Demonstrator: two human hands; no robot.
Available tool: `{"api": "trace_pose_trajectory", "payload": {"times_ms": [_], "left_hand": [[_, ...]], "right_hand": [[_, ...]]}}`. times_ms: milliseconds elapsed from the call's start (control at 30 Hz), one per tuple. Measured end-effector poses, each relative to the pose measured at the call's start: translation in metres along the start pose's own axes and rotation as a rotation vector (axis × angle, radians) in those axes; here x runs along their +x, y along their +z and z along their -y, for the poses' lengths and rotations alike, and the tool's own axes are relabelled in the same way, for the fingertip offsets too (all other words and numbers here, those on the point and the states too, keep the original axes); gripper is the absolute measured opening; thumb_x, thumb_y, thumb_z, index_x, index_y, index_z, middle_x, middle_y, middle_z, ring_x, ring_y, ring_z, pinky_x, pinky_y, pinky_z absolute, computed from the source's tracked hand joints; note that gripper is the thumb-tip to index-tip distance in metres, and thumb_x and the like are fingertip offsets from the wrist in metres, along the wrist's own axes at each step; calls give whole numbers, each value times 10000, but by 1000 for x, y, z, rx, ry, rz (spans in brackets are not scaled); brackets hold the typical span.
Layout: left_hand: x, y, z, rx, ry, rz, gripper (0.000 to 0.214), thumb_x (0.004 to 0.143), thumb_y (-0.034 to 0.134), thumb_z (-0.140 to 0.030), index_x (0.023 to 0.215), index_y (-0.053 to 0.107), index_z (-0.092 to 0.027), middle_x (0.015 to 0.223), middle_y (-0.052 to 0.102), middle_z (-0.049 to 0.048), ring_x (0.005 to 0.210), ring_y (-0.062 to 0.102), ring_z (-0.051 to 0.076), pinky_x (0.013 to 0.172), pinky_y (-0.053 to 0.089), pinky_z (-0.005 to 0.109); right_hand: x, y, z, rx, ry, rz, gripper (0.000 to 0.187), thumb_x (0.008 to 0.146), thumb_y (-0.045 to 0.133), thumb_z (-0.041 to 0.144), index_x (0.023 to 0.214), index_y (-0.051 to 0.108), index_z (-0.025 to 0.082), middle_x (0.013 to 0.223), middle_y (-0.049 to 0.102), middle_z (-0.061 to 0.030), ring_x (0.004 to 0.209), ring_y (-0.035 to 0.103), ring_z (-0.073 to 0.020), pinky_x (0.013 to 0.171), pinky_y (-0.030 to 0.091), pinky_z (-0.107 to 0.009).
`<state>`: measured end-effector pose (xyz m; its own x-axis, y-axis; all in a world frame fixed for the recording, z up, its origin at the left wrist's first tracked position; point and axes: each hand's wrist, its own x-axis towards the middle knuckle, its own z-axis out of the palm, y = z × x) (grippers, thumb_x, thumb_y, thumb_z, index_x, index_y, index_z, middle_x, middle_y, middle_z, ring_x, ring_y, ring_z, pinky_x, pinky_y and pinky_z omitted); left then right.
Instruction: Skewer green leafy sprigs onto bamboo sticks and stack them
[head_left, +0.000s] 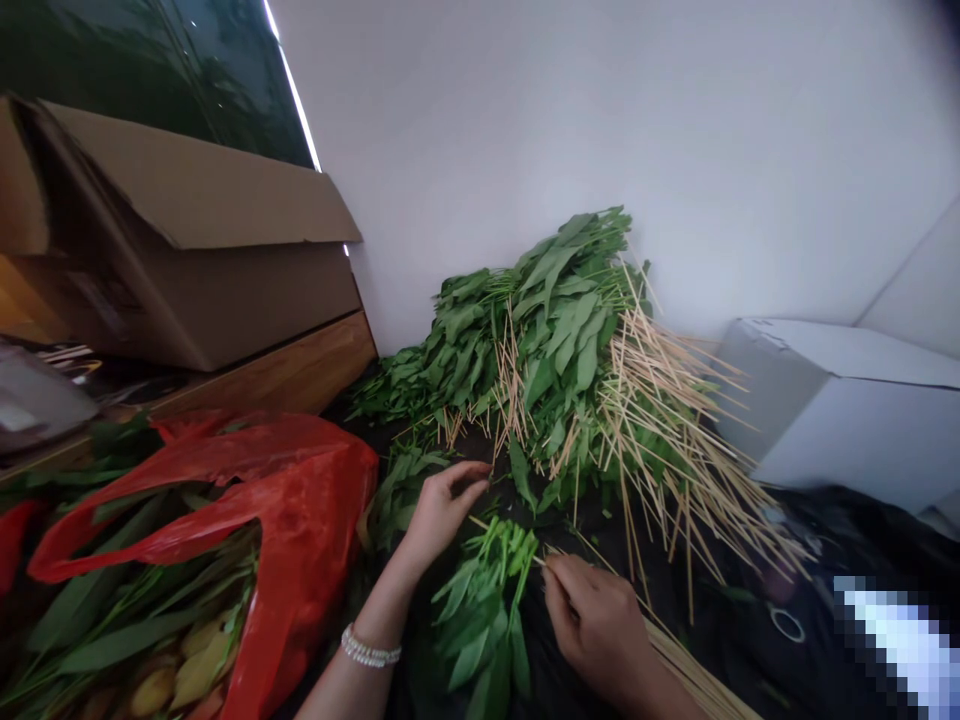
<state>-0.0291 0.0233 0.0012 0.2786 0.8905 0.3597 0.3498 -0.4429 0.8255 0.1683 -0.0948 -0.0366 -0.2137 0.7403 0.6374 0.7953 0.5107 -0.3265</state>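
Just in front of me hangs a small bunch of green leaves [484,600], its stems gathered at the top along a thin wooden skewer. My right hand [596,620] has its fingers closed in a pinch on the right end of that skewer. Left of and above the bunch is my left hand [450,505], with a beaded bracelet at its wrist. Its thumb and fingers are apart, and I see nothing between them. Beyond both hands lies a heap of leaf bunches [555,320], many with skewers [675,440] sticking out to the right.
A red plastic bag [315,500] with long leaves stands at the left. Behind it a cardboard box [225,280] rests on a wooden surface. A white box [847,410] stands at the right against the wall. More loose skewers [697,675] lie beside my right forearm on black sheeting.
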Motion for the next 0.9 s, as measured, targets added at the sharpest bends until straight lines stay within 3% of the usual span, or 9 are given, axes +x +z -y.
{"api": "trace_pose_trajectory", "payload": {"times_ms": [167,300,767,900], "left_hand": [[1,-3,-3,-310,-121,27,222,759,654,-320,892,637,-142,757,669,35,716,605,149,706,458,253],[0,-4,-6,-432,-187,105,222,753,670,-320,868,633,-133,734,671,38,697,599,136,709,446,248],[-4,-1,-5,-474,-234,240,288,763,663,-338,962,654,-130,844,672,59,765,595,144,749,442,262],[-5,-2,-1,-423,-212,313,309,663,755,-291,918,668,-139,878,666,55,798,587,157,760,434,264]], "right_hand": [[-2,5,-9,-4,155,6,225,928,347,194,903,570,191,732,617,-11,674,622,-128,649,406,-224],[-3,6,-10,-12,209,33,233,940,340,226,953,570,196,783,645,-21,723,642,-140,668,413,-223],[-3,6,-11,-22,270,70,275,946,321,254,921,589,200,769,658,-32,741,647,-148,674,403,-220],[-3,7,-12,-18,272,70,282,946,324,264,913,597,199,759,657,-34,727,644,-146,670,403,-214]]}}
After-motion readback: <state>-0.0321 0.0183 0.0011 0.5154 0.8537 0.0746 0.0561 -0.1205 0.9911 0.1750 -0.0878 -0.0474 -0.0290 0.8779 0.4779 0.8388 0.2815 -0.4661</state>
